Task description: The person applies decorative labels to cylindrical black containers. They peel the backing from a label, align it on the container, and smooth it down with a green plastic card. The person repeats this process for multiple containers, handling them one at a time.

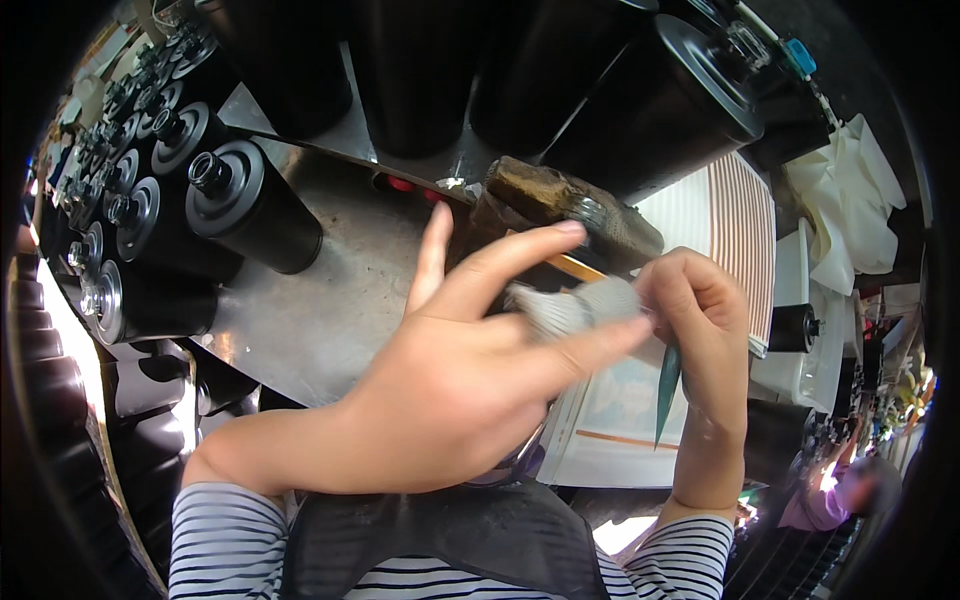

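Note:
My left hand (440,390) is raised over the table, back up, its fingers spread and slightly blurred. A grey-white ribbed bundle (580,308), like cloth or yarn, lies among its lower fingers; whether it wraps one finger or sits between them I cannot tell. My right hand (705,310) is closed at the bundle's right end, thumb and fingertips pinched. From beneath that hand a thin green pointed strip (667,395) hangs down. Just beyond both hands sits a worn brown block (560,195) with a small glassy piece on it. The right fingertips partly hide what they grip.
Black cylinders with threaded necks (240,200) crowd the left side, with larger ones (670,90) at the back. Underneath is a metal tabletop (310,330). Striped sheets (735,240) and white cloth or plastic (850,200) are on the right. A person in purple (820,505) is farther off.

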The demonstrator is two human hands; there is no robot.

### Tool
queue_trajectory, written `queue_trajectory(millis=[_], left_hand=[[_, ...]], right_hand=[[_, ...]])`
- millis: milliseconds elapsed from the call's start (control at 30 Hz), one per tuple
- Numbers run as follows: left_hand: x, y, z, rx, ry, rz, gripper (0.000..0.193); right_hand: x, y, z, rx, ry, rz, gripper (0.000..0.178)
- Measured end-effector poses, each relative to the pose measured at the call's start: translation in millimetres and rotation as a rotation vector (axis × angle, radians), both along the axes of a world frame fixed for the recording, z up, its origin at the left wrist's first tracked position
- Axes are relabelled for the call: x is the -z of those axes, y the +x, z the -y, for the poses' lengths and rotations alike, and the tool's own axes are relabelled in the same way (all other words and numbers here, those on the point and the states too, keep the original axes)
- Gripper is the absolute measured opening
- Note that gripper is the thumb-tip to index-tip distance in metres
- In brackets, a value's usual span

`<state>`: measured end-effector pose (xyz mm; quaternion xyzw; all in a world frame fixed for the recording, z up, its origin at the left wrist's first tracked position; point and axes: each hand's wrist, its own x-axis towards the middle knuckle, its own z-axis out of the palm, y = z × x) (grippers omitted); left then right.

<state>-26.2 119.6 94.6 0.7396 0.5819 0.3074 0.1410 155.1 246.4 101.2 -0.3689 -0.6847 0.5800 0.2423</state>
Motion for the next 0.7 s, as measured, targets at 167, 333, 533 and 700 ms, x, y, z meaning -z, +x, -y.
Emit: queue_trajectory(millis=[167,333,533,700], left_hand=[[28,15,21,-0.156,-0.221,0.529,0.116],[45,6,15,-0.151,-0.066,0.609,0.092],[7,19,6,-0.096,-0.001,-0.093,0.060],[-1,9,-3,-0.003,0.048,-0.008,0.068]], right_hand=[[1,0,4,-0.031,-0.062,-0.040,0.014],[3,8,3,-0.034,-0.052,-0.041,0.015],[8,23,-3,-0.013,-0.140,-0.057,0.016],[11,24,0,0.025,-0.075,-0.049,0.018]])
